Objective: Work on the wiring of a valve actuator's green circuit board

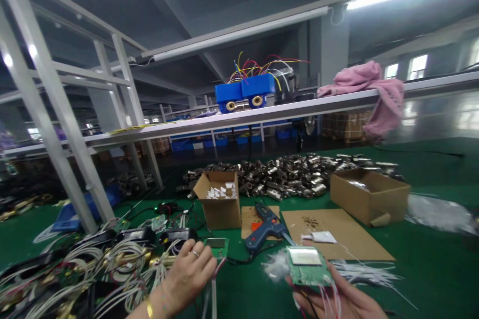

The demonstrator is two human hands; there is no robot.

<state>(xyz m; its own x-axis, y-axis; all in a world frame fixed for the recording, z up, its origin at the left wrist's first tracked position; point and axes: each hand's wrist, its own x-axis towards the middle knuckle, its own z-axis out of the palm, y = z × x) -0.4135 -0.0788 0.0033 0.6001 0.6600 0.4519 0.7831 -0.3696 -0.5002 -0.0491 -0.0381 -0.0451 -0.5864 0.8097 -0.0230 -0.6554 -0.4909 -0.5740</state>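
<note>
A wide green desk [430,269] fills the room in front of me, with a long white shelf [262,112] running above it. On the shelf sit two blue boxes [245,90] sprouting coloured wires, and a pink cloth [368,87] hangs over its edge. Farther back on the desk lies a broad heap of metal fittings [288,174]. To the left, a tangle of wired units [105,264] spreads toward the person. An open cardboard box [368,194] stands at the right, and a smaller open box [220,199] holding white slips stands near the middle. Flat cardboard sheets [348,237] lie between them, with a blue glue gun [265,232] resting across one.

The left hand [189,276], with a ring and a gold bangle, reaches over the wired units, its fingers curled and touching a small green board [217,246] at the pile's edge; whether it grips I cannot tell. The right hand [344,301] lies palm up, fingers closed under a green circuit board [309,266] with a pale screen, held low at the near edge, thin wires trailing from it.
</note>
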